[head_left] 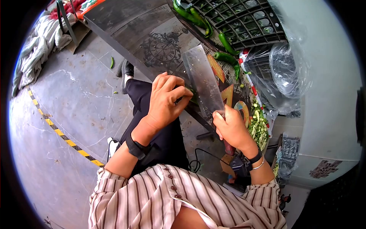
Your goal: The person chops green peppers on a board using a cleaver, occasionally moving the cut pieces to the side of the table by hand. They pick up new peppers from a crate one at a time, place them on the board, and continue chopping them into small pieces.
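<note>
My right hand (231, 128) is wrapped round the handle of a cleaver (203, 82). Its broad metal blade, flecked with small bits, points away from me above the dark tabletop. Beside the blade, at the table's near edge, the curled fingers of my left hand (167, 95) grip a green pepper (194, 95). Most of that pepper is hidden by the fingers and the blade. To the right of the cleaver lies a heap of chopped green pepper (259, 131). Whole green peppers (228, 59) rest beyond the blade.
The dark table (126, 23) bears a printed clock design (164, 47). A black crate (244, 23) stands at the far right, near clear plastic wrapping (284, 68). Yellow-black tape (61, 133) crosses the floor, where a fallen pepper (112, 62) lies. Cloth (40, 45) is piled far left.
</note>
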{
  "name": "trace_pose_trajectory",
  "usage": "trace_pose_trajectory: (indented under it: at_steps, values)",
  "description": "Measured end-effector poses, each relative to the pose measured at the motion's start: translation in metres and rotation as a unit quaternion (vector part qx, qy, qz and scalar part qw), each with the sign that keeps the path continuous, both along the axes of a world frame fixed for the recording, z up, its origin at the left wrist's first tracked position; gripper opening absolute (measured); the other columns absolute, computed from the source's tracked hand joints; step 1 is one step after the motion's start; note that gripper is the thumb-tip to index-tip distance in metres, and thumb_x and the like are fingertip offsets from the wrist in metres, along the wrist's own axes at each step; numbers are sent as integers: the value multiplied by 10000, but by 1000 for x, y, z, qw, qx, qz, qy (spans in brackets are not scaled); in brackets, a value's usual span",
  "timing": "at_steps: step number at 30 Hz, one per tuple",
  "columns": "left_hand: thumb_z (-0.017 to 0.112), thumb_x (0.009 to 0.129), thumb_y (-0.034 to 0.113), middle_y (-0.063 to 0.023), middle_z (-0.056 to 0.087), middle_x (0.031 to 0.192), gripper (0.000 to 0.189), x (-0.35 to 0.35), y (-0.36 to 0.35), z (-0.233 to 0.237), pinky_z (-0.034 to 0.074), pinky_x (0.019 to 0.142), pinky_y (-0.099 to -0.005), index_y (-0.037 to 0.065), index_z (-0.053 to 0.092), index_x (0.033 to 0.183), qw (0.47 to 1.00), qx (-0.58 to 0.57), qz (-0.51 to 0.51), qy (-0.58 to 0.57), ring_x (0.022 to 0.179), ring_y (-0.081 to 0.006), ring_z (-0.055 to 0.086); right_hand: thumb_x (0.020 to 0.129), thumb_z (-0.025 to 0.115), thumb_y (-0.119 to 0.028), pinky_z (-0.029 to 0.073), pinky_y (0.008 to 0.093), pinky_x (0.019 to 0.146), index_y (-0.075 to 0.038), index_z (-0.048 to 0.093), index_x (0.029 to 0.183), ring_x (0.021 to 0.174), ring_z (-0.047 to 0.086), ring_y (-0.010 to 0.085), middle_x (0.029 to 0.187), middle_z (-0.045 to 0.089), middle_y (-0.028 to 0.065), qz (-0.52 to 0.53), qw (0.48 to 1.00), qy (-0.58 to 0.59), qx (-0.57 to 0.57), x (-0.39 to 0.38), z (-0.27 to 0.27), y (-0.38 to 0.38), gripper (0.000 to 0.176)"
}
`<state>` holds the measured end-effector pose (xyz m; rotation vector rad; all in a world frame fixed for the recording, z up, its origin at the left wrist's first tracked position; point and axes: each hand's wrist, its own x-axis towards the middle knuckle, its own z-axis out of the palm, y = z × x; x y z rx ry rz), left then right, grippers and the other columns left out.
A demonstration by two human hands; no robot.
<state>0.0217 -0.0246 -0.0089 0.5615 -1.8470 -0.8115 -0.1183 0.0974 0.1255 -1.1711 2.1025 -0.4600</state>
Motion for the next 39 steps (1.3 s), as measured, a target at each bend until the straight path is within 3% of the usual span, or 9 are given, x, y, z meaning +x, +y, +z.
trace_pose_trajectory:
  at_steps: [3, 15, 31, 35, 39]
  values:
    - [769, 676, 82, -11, 567, 950, 183, 0, -1, 0, 348, 1045, -462, 157, 684, 820, 1000, 3, -1, 2, 986, -235, 545, 952, 548, -135, 422, 307, 428, 21, 499, 830, 438, 505, 116, 564, 540, 54, -51, 998, -21, -6, 5, 9, -3, 205]
    - [770, 669, 79, -10, 567, 947, 186, 1, 0, 2, 344, 1048, -459, 156, 681, 813, 1000, 7, -2, -1, 984, -232, 544, 956, 548, -142, 430, 308, 429, 22, 493, 837, 440, 522, 121, 565, 536, 54, -66, 995, -67, 17, 3, 0, 1, 210]
    - [760, 675, 92, -4, 575, 958, 176, 2, 0, 2, 359, 1048, -464, 157, 675, 814, 1000, 10, 7, -5, 998, -225, 555, 951, 527, -144, 435, 329, 437, 43, 482, 833, 439, 536, 150, 572, 546, 83, -35, 994, -19, 98, 4, 8, -23, 225]
    - [760, 677, 97, -7, 574, 957, 170, 1, 1, 1, 361, 1044, -465, 154, 675, 812, 1000, -2, 13, -13, 999, -225, 555, 949, 521, -151, 443, 350, 441, 61, 484, 832, 440, 556, 172, 573, 557, 122, 74, 995, 53, -46, -11, -23, -39, 245]
    - [761, 682, 100, -10, 574, 949, 158, -1, -1, 2, 367, 1039, -463, 156, 677, 804, 1000, -11, 12, -1, 999, -234, 554, 952, 516, -144, 436, 335, 434, 45, 495, 861, 450, 544, 156, 580, 551, 83, -19, 999, -39, -8, -11, -15, -39, 211]
